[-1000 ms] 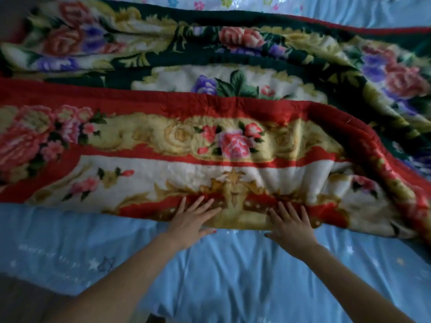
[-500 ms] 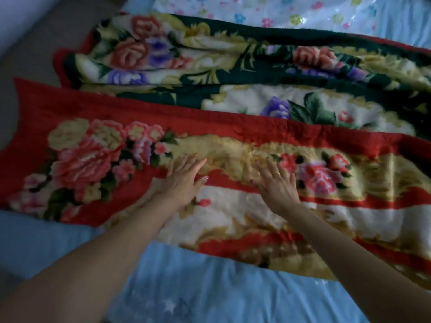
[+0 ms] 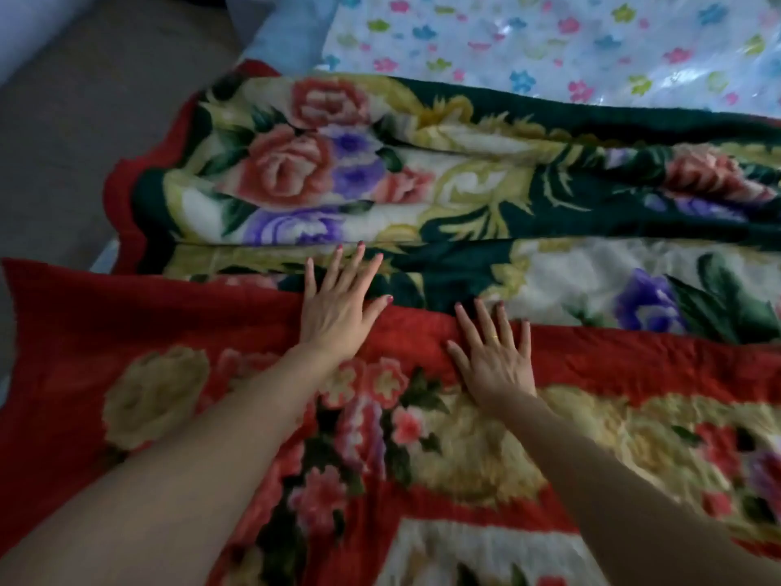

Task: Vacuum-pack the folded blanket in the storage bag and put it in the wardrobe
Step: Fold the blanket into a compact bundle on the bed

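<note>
Blanket: the thick plush blanket (image 3: 486, 437), red-bordered with pink roses and cream scrolls on the near layer and dark green with purple flowers on the far layer, lies spread across the bed, folded lengthwise so the red edge overlaps the green face.
Storage bag: a clear plastic bag printed with small pink, blue and green flowers (image 3: 549, 40) lies flat on the bed beyond the blanket's far edge, apart from both hands.
Left hand: the left hand (image 3: 340, 308) is flat, fingers straight and spread, pressing on the red edge where it meets the green layer; it grasps nothing.
Right hand: the right hand (image 3: 494, 359), a ring on one finger, lies just beside it, also flat and splayed on the red border, grasping nothing.
Step in hand: by the look of it, smoothing and pressing down a fold; the blanket is not yet compact enough for the bag.
Next move: probably further folds across the length, keeping edges aligned and air pressed out, before sliding the bundle into the bag.
Wardrobe: not in view.
</note>
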